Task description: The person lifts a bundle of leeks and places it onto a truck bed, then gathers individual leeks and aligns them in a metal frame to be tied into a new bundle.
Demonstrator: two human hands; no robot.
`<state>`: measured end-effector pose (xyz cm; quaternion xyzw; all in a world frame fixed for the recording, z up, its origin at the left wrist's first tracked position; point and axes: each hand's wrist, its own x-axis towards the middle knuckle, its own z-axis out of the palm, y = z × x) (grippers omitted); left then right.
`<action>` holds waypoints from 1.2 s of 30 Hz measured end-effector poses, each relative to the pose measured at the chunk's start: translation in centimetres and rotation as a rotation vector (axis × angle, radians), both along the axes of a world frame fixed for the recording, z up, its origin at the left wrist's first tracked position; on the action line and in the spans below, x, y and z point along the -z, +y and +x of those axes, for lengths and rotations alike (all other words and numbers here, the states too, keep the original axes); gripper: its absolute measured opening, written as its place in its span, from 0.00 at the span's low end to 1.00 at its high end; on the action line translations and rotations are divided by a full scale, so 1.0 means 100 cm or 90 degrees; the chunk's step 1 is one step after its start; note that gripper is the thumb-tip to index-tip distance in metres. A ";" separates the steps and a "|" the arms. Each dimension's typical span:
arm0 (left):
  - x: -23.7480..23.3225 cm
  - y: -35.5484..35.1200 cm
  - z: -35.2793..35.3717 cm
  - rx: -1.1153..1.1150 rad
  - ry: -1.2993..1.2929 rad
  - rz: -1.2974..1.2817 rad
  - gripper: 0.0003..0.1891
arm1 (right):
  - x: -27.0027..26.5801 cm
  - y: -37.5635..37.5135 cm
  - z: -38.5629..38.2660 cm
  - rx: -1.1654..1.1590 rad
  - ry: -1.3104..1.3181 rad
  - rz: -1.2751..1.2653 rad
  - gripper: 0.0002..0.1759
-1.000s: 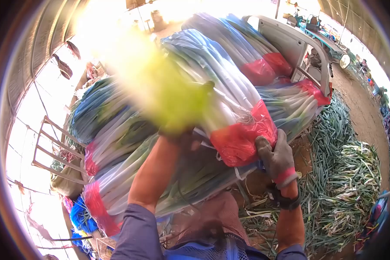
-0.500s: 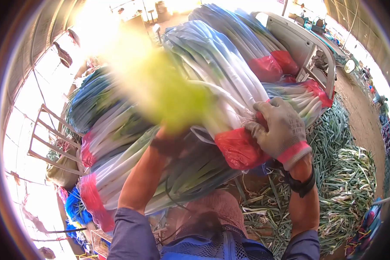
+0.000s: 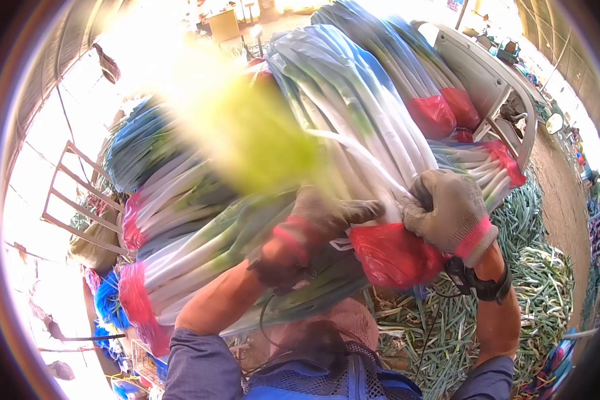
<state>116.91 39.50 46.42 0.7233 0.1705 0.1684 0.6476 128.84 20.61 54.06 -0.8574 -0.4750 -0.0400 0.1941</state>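
Sunlit shed, dirt floor, glare pouring in from the far end. Loose green onions lie in a thick heap on the floor at the right. A grey cart frame carries a tall stack of bagged bundles, each in clear plastic with a red bag over the root end.

Top of the stack, near edge: the bundle being handled, long white stalks running up and away, its red end hanging over the edge toward the person.

Right hand: grey glove, pink cuff, a dark watch on the wrist. Its grip is clenched tight on the plastic just above the red end.

Left hand: same kind of glove, pressed to the bundle's left side right beside the red end, one finger stretched toward the right hand. Seen from the back; cannot tell how far its grip is closed.

Lower bundles lie beneath, red ends pointing left. A yellow-green blur sits close to the lens. A metal chair frame stands beyond the stack's left edge.
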 end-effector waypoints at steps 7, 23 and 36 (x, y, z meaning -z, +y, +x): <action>-0.005 -0.014 0.044 -0.125 -0.007 0.099 0.76 | -0.014 -0.002 -0.002 0.014 -0.083 0.054 0.07; -0.011 -0.012 0.042 -0.060 -0.016 -0.043 0.52 | -0.006 -0.012 0.008 -0.215 0.004 0.076 0.16; 0.010 0.023 0.048 -0.099 -0.073 -0.215 0.32 | 0.011 -0.011 -0.006 -0.278 -0.102 0.105 0.11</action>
